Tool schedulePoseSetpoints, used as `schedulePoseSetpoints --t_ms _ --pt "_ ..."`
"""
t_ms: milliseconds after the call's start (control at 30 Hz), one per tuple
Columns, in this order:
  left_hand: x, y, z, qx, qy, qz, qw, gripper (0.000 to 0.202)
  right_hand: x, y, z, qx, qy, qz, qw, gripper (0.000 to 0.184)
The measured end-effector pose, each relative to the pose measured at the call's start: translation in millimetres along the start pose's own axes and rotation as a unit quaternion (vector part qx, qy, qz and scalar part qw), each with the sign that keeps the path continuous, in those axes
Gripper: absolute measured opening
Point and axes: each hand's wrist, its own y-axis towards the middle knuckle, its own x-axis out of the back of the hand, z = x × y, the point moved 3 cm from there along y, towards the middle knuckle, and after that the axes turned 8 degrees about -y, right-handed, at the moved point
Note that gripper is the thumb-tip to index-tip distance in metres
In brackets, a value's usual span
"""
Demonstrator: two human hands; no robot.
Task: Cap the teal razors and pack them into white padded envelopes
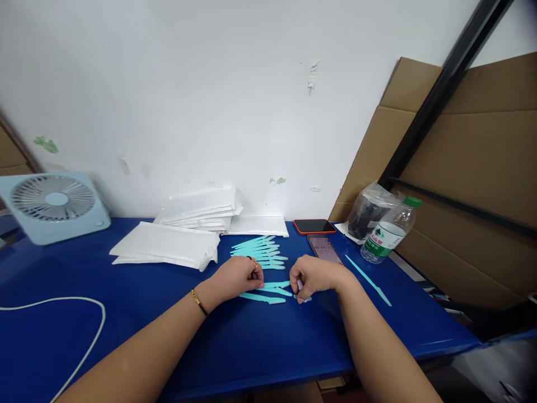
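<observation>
Between my two hands a light teal eyebrow razor (276, 285) lies nearly level. My left hand (239, 275) is closed in a pinch on its left end. The fingers of my right hand (312, 276) are pinched together at its other end; what they hold is mostly hidden. Beneath those fingertips a small clear piece (308, 299) shows on the table. Just nearer to me lies another teal razor (264, 299), partly overlapped by others. Beyond my hands several more teal razors (257, 252) lie side by side in a fanned row.
White packets (168, 243) are stacked behind my left hand. A fan (54, 204) and white cable (100, 319) occupy the left. Two phones (314, 226), a water bottle (386, 238) and a single teal razor (369, 281) lie or stand right on the blue table (260, 347).
</observation>
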Motion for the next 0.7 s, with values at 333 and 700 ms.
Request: schedulePoseSetpoints --t_ms 333,700 --pt "2.3 3 6 0.021 0.050 -0.038 0.998 0.016 12 2 -5 -0.009 0.011 -0.170 0.985 0.015" --pt "9.2 2 12 0.051 -0.035 -0.094 0.994 0.029 28 -1 -19 -0.023 0.337 -0.285 0.897 0.037"
